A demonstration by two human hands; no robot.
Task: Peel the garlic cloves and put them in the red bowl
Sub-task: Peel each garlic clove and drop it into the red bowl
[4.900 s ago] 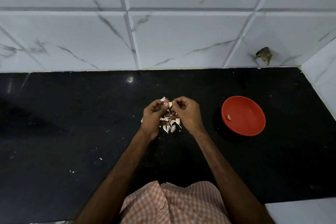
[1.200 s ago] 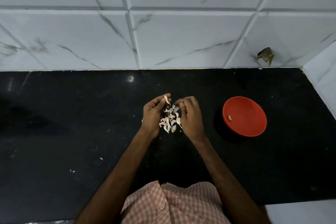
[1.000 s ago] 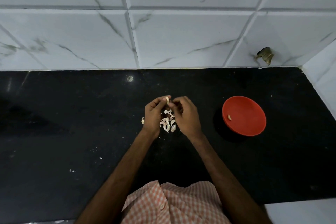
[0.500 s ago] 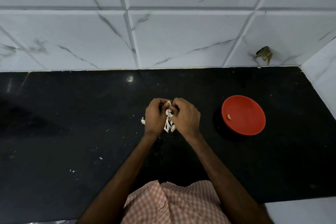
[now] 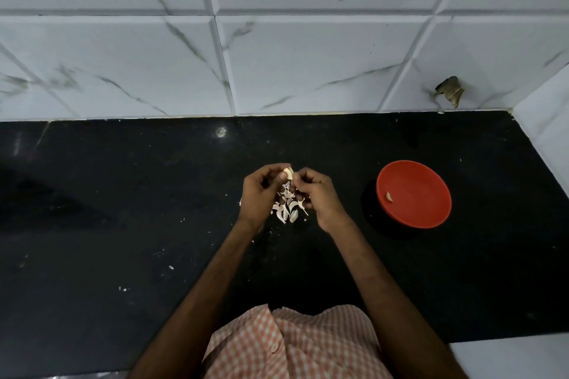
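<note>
Both hands have drawn slightly apart since half a second ago, when they were pressed together over the heap, so more of the heap shows between them.

At the left, the black counter [image 5: 123,194] carries a few pale scraps [image 5: 123,288] well apart from the work. The left hand [image 5: 261,194] hovers above the counter with its fingers curled, and its thumb and fingertips pinch a garlic clove [image 5: 288,174] at the top of the hand. Below that clove, between the two wrists, a heap of garlic cloves and skins [image 5: 288,208] lies on the counter; peeled and unpeeled pieces cannot be told apart there. The right hand [image 5: 320,197] has its fingers curled too, with the fingertips just beside the held clove. Whether they touch it or grip a bit of skin cannot be told.

Further right, well apart from the hands, the red bowl [image 5: 425,194] sits on the counter with one peeled clove [image 5: 389,196] lying inside near its left wall. Behind runs a wall of white marbled tiles [image 5: 308,64], with a small dark thing [image 5: 448,91] stuck on it at the far right. A checked shirt [image 5: 292,348] fills the bottom edge.
</note>
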